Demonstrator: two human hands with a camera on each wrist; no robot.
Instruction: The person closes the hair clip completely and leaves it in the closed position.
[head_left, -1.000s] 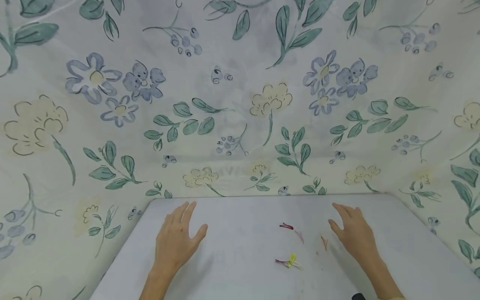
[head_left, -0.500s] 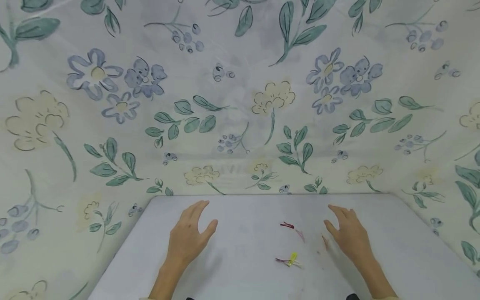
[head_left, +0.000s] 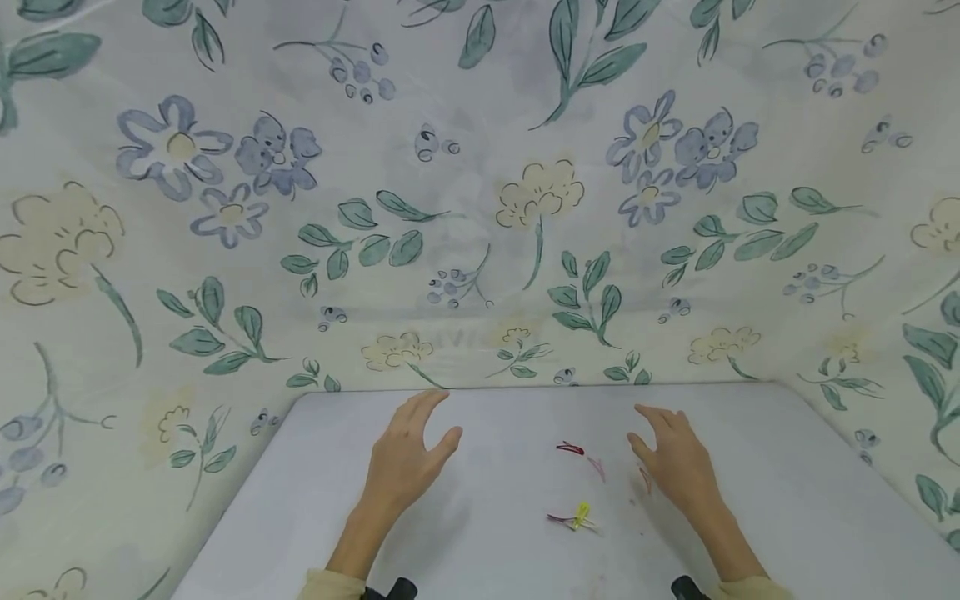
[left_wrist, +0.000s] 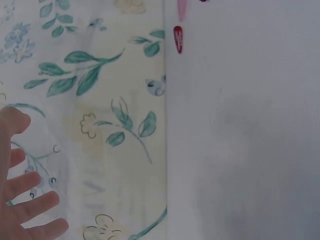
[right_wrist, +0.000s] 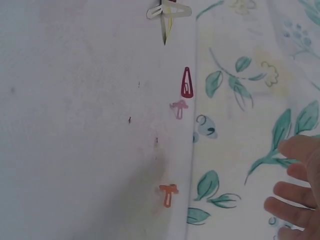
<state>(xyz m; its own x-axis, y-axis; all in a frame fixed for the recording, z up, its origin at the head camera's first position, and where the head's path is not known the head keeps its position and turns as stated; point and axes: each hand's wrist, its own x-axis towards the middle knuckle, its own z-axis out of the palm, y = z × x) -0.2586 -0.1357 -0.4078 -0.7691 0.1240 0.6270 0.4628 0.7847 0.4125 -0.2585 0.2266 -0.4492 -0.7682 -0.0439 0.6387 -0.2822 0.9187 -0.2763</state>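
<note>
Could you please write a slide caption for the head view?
Two open, empty hands above a white tabletop, small colourful hair clips lying between them, before a floral backdrop.

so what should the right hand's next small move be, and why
Probably lower the right hand toward the orange hair clip. The hand is open and holds nothing, its shadow on the white table suggests it hovers, and in the head view that clip appears closer to it than the pink hair clip.

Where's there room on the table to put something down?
Bare table lies between the left hand and the clip pile, and right of the right hand. It's crowded around that pile, the red clip, pink clip and orange clip.
</note>
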